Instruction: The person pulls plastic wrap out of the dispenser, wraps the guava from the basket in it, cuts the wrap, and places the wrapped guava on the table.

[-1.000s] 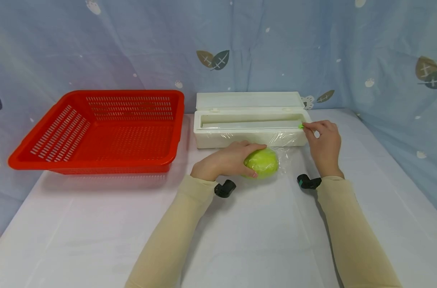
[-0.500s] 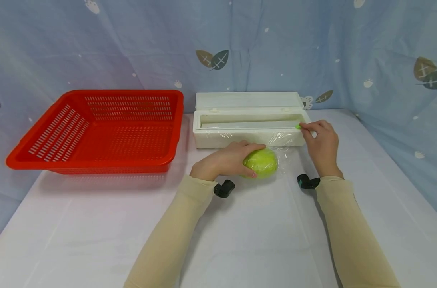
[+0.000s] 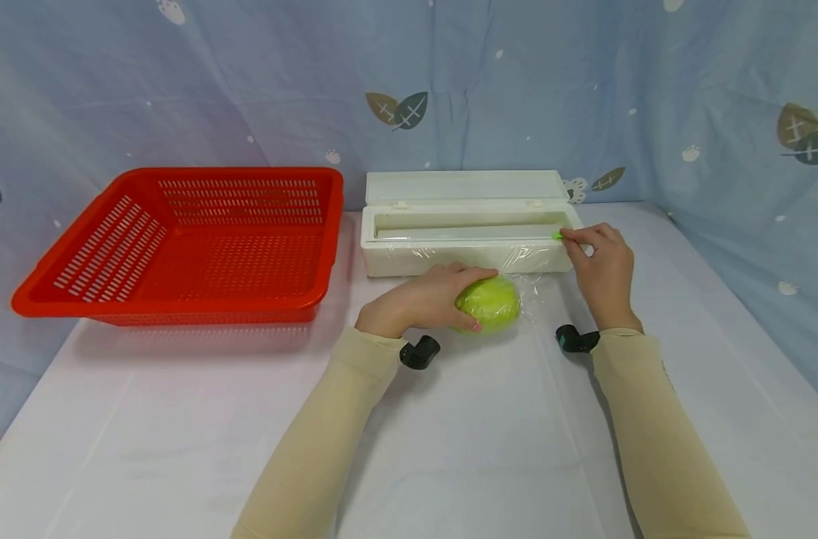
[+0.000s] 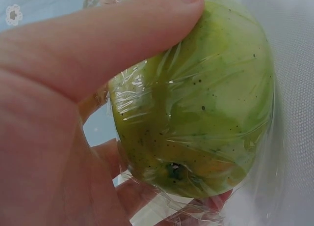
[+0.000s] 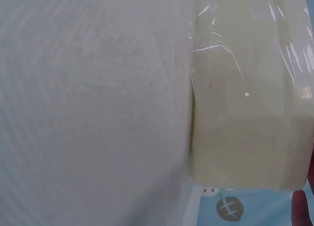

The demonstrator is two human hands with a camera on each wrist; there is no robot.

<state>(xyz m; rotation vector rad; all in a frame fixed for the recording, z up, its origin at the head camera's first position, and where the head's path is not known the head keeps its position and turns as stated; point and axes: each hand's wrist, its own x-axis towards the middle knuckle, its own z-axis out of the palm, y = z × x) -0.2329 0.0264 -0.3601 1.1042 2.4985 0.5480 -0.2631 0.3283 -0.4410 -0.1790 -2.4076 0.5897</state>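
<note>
An oval, dark-speckled green fruit (image 3: 489,305) wrapped in clear plastic film lies on the table in the head view. My left hand (image 3: 427,301) grips it from the left, thumb across its near side, as the left wrist view also shows of the fruit (image 4: 216,98). Behind it stands a white cling film dispenser (image 3: 409,262), lid raised. Film runs down the dispenser's front to the fruit. At the dispenser's right end, my right hand (image 3: 604,263) pinches a small bright green slider (image 3: 557,236). In the right wrist view only fingertips show beside the dispenser (image 5: 245,147).
A red slotted plastic basket (image 3: 179,308) stands to the left of the dispenser. White cloth (image 3: 476,449) covers the table, and a blue patterned curtain (image 3: 489,97) hangs behind. A black wrist camera (image 3: 420,352) sits at my left wrist, another wrist camera (image 3: 575,339) at my right.
My right hand and the green slider have shifted slightly left along the dispenser's edge, then stayed there. My left hand keeps its grip on the fruit, which has not moved.
</note>
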